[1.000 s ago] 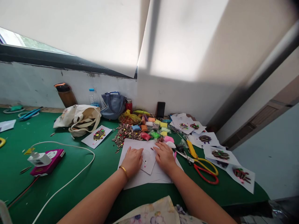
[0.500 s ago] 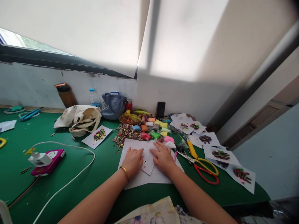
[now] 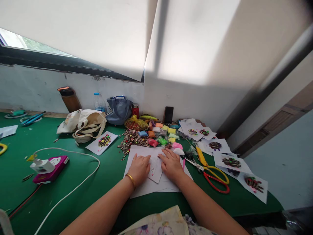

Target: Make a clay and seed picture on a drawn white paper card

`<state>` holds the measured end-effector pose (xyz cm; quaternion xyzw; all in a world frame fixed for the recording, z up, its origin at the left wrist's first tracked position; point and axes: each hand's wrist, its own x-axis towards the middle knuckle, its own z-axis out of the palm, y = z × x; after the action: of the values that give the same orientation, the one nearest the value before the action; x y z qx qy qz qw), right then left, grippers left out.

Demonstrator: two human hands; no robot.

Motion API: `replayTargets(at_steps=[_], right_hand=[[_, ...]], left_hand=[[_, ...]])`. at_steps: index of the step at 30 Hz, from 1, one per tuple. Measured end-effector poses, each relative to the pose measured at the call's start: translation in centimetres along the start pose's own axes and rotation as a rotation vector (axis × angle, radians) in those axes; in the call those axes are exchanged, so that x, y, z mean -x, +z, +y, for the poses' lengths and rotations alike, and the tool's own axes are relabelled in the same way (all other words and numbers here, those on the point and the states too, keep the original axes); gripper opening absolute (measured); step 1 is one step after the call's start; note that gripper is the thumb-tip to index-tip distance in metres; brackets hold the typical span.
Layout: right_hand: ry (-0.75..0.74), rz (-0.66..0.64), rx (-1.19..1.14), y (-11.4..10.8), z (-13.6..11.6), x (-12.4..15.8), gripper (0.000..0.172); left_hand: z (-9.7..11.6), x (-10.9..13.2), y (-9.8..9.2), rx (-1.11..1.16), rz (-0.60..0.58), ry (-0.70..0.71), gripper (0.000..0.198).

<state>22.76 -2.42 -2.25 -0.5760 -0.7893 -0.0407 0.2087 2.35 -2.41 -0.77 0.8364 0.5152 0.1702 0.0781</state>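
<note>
Both my hands rest on a small white card [image 3: 155, 167] that lies on larger white sheets [image 3: 140, 153] on the green table [image 3: 102, 169]. My left hand [image 3: 139, 168], with a gold bangle at the wrist, has its fingers curled down on the card's left edge. My right hand [image 3: 171, 164] lies on the card's right side with fingers stretched forward and flat. Just beyond my fingers sit a heap of striped sunflower seeds [image 3: 130, 138] and several small coloured clay packets [image 3: 158, 133].
Yellow scissors [image 3: 204, 161] and red scissors [image 3: 215, 182] lie right of my hand, beside several finished seed pictures [image 3: 231, 162]. Left are another seed picture [image 3: 104, 141], a cream tote bag [image 3: 81, 124], a white cable [image 3: 73, 156] and a magenta device [image 3: 50, 169]. Bottles, a blue bag and a phone [image 3: 168, 114] line the wall.
My right hand drew back slightly toward the card and shifted left, fingers settling on it. My left hand stays in place.
</note>
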Motion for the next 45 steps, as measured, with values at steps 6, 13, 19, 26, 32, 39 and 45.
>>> replayTargets(at_steps=[6,13,19,26,32,39,45], right_hand=[[-0.053,0.051,-0.059,-0.4,0.2,0.2,0.036],[-0.024,0.114,-0.081,-0.5,0.6,0.1,0.036],[0.068,0.166,-0.052,-1.6,2.8,0.7,0.035],[0.371,-0.137,0.112,-3.3,5.0,3.9,0.031],[0.432,-0.28,0.141,-4.4,4.9,4.0,0.031],[0.413,-0.451,0.236,-5.2,5.5,3.3,0.038],[0.403,-0.377,0.24,-5.8,5.7,3.3,0.038]], left_hand=[[-0.1,0.0,0.2,0.005,0.005,0.005,0.037],[-0.3,0.0,0.2,-0.007,0.008,0.005,0.038],[-0.4,0.1,0.2,-0.019,0.014,0.003,0.038],[-0.1,0.2,-0.2,-0.044,0.095,-0.004,0.035],[-0.4,-0.1,-0.5,0.058,0.056,0.092,0.031],[-1.0,-0.2,-0.3,0.091,-0.033,0.122,0.03],[-0.9,-0.1,-0.2,0.069,-0.02,0.106,0.027]])
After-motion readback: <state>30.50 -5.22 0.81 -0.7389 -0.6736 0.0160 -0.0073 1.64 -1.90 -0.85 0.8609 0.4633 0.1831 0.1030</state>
